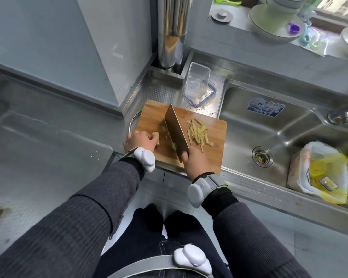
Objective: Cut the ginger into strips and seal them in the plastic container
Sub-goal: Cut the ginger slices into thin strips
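Ginger piece held by curled left hand, lying just left of cleaver; right hand grips its handle, blade running away from body.

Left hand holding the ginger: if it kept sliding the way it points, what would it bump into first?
Probably the cleaver blade, gripped by the right hand. The left hand, pinching the ginger piece, points rightward across the cutting board; only a few cut bits lie between.
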### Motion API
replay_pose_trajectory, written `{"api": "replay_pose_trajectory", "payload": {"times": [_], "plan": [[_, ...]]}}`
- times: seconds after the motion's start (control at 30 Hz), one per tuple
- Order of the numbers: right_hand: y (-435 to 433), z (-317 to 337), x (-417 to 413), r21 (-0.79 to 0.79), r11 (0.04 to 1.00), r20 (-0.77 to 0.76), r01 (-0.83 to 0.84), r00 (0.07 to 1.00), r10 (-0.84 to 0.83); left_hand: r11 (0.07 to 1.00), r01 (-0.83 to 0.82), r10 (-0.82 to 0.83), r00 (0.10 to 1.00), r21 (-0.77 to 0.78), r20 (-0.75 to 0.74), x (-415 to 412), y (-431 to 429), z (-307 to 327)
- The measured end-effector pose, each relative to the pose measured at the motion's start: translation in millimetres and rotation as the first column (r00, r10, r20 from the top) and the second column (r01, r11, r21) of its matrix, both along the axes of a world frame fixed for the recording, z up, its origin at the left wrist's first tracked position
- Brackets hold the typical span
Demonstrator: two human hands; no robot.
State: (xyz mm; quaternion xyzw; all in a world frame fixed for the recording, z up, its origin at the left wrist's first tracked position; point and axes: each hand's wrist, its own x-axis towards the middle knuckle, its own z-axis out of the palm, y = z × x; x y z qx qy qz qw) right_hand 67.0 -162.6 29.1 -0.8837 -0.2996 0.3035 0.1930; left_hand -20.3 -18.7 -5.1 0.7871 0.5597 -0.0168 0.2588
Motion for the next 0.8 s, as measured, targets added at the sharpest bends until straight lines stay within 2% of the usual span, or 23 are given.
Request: {"api": "replay_pose_trajectory", "payload": {"times": [0.2,0.43,0.5,0.6,0.7,0.8], "plan": [[-8,0,18,-0.031,0.992,0.065,0.12,0.991,-0.118,1.0,0.008,-0.007,0.999,-0.012,0.042,14,3,0],[-14,-4,32,-0.023,0.988,0.06,0.151,0.987,-0.149,0.99,0.094,-0.076,0.983,-0.104,0.169,40,-4,-5],[-16,-5,34,-0.013,0.988,0.047,0.152,0.987,-0.151,0.991,0.107,-0.085,0.967,-0.077,0.241,48,-7,-1],[-18,-6,38,-0.012,0.989,0.024,0.146,0.989,-0.146,0.99,0.134,-0.141,0.943,0.043,0.302,57,-7,2],[-18,-7,41,-0.002,0.99,0.016,0.142,0.99,-0.142,0.923,0.334,-0.368,0.912,0.192,0.182,66,-1,2],[-19,-7,41,0.0,0.989,0.012,0.146,0.989,-0.146,0.782,0.538,-0.569,0.823,0.317,0.007,66,1,0]]}}
